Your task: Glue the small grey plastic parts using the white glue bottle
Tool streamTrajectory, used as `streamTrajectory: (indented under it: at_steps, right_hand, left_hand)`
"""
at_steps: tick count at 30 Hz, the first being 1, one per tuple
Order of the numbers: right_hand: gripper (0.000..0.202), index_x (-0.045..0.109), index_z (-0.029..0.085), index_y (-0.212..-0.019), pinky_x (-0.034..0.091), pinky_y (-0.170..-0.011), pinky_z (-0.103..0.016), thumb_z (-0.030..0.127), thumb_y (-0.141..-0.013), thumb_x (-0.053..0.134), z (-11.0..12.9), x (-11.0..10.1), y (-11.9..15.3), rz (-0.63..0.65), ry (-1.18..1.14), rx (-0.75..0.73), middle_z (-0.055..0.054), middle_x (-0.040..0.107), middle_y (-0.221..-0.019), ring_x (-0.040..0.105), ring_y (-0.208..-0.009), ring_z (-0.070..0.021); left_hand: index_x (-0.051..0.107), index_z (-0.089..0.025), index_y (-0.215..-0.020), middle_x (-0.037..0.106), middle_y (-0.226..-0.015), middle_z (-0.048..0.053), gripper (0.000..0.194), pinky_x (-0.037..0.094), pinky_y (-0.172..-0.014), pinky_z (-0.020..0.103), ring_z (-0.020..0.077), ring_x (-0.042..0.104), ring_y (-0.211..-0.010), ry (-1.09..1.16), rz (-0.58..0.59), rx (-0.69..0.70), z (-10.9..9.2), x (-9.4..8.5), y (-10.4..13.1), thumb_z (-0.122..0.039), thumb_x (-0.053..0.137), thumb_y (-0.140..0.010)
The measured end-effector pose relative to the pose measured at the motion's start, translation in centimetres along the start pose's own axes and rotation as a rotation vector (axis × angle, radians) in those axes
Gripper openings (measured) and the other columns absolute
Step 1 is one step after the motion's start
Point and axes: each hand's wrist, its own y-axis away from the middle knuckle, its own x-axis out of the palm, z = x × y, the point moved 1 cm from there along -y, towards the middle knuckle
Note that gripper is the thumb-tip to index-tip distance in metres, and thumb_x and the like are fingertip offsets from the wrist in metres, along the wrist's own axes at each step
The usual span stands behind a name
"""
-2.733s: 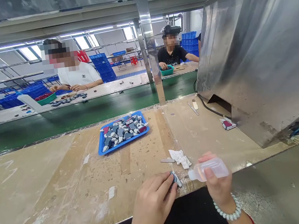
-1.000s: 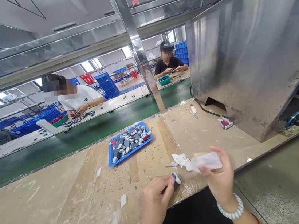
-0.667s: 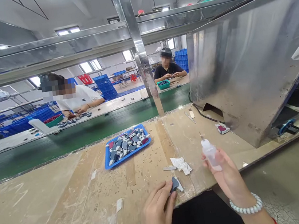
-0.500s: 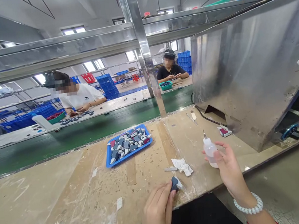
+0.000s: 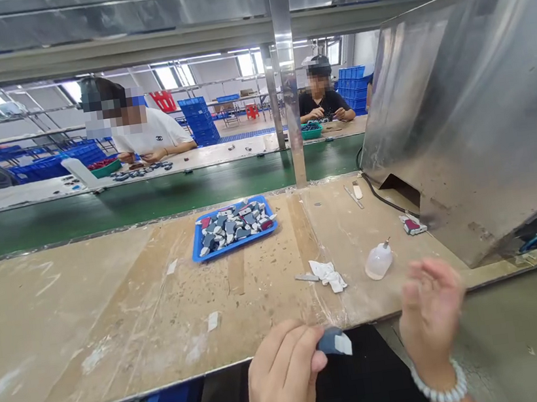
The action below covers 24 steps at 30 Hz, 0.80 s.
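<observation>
The bottle (image 5: pixel 379 261) has just passed out of the right hand (image 5: pixel 431 311), which held it a moment ago. It now rests on the counter (image 5: pixel 165 320) with its thin nozzle pointing up and to the right; whether it stands quite straight is hard to tell. The right hand, a little blurred, is just beside it, fingers half curled around nothing, apart from the thumb as far as the blur shows.

The left hand (image 5: pixel 284 377) has its fingers clamped on one small grey-and-white block (image 5: pixel 334 342). That block, low on the counter earlier, now shows past the near edge, over the person's dark clothing, its white end facing right. For the work in hand this means the right hand is free while the left alone carries the block.

Between block and blue tray (image 5: pixel 196 250) lie a crumpled cloth (image 5: pixel 328 275) and a metal strip (image 5: pixel 307 277), touching or nearly so.
</observation>
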Motion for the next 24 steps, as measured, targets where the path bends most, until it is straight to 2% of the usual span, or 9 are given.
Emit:
streamTrajectory:
  at_steps: [1,2,4,6,8,12,15,20,24]
  right_hand:
    - [0.04,0.06,0.024,-0.121,0.047,-0.1,-0.037,0.051,-0.092,0.068,1.1,-0.1,1.2,0.037,-0.095,0.064,-0.009,0.057,-0.116,0.059,-0.105,-0.0216]
    - [0.039,0.065,0.023,-0.114,0.051,-0.088,-0.03,0.056,-0.093,0.065,2.2,0.1,2.4,0.235,-0.201,0.219,-0.008,0.062,-0.103,0.062,-0.094,-0.0189]
    - [0.06,0.07,0.018,-0.099,0.054,-0.067,-0.027,0.076,-0.087,0.057,4.2,0.7,4.9,0.637,-0.579,0.621,-0.007,0.064,-0.085,0.064,-0.078,-0.0188]
    - [0.068,0.073,0.018,-0.096,0.049,-0.049,-0.021,0.081,-0.083,0.054,5.8,1.2,6.6,0.818,-0.884,0.929,-0.003,0.059,-0.067,0.06,-0.058,-0.0143]
    - [0.069,0.076,0.019,-0.099,0.044,-0.042,-0.016,0.083,-0.077,0.06,6.5,1.5,7.2,0.863,-1.085,1.053,-0.002,0.06,-0.063,0.056,-0.046,-0.0093]
    - [0.054,0.078,0.025,-0.106,0.047,-0.043,-0.012,0.068,-0.074,0.077,6.6,1.5,7.0,0.885,-1.19,1.05,-0.003,0.069,-0.067,0.055,-0.039,-0.004]
    - [0.049,0.079,0.028,-0.108,0.05,-0.044,-0.012,0.066,-0.079,0.074,6.3,1.4,6.9,0.867,-1.237,1.104,-0.003,0.071,-0.066,0.059,-0.041,-0.0054]
    - [0.052,0.078,0.027,-0.112,0.051,-0.044,-0.011,0.062,-0.074,0.08,6.4,1.3,7.0,0.919,-1.304,1.121,-0.004,0.074,-0.075,0.065,-0.045,-0.0066]
    - [0.05,0.079,0.027,-0.108,0.051,-0.043,-0.011,0.06,-0.071,0.084,6.3,1.3,7.0,0.906,-1.314,1.143,-0.003,0.072,-0.072,0.065,-0.046,-0.0073]
  left_hand:
    - [0.065,-0.013,-0.101,0.072,-0.082,0.007,0.027,0.059,-0.081,0.029,0.0184,0.069,-0.088,0.003,-0.01,0.013,-0.4,-0.2,-0.1,-0.022,0.041,-0.11]
    - [0.065,-0.012,-0.1,0.072,-0.082,0.007,0.027,0.06,-0.082,0.029,0.0183,0.07,-0.089,0.015,-0.018,0.033,-0.7,-0.3,-0.2,-0.022,0.043,-0.11]
    - [0.066,-0.01,-0.099,0.073,-0.082,0.007,0.024,0.062,-0.086,0.029,0.018,0.071,-0.09,0.067,-0.012,0.081,-1.2,-0.6,-0.4,-0.019,0.046,-0.108]
    - [0.066,-0.008,-0.1,0.074,-0.084,0.008,0.023,0.063,-0.088,0.03,0.0178,0.072,-0.089,0.145,0.023,0.102,-1.5,-0.7,-0.6,-0.017,0.046,-0.108]
    - [0.065,-0.008,-0.101,0.074,-0.084,0.008,0.026,0.063,-0.089,0.032,0.0176,0.072,-0.087,0.219,0.065,0.078,-1.5,-0.8,-0.6,-0.02,0.044,-0.109]
    - [0.065,-0.008,-0.1,0.073,-0.084,0.008,0.025,0.063,-0.091,0.031,0.0171,0.072,-0.088,0.23,0.093,0.072,-1.5,-1.1,-0.4,-0.02,0.045,-0.109]
    - [0.066,-0.006,-0.101,0.073,-0.088,0.008,0.024,0.062,-0.096,0.032,0.0181,0.071,-0.094,0.224,0.105,0.083,-1.4,-1.2,-0.1,-0.02,0.048,-0.108]
    - [0.067,-0.003,-0.103,0.073,-0.094,0.011,0.025,0.058,-0.102,0.033,0.019,0.068,-0.103,0.273,0.116,0.097,-1.4,-1.1,0.3,-0.018,0.048,-0.107]
    - [0.067,-0.003,-0.101,0.073,-0.094,0.01,0.027,0.058,-0.103,0.032,0.0177,0.069,-0.103,0.29,0.14,0.092,-1.4,-1.0,0.4,-0.02,0.047,-0.108]
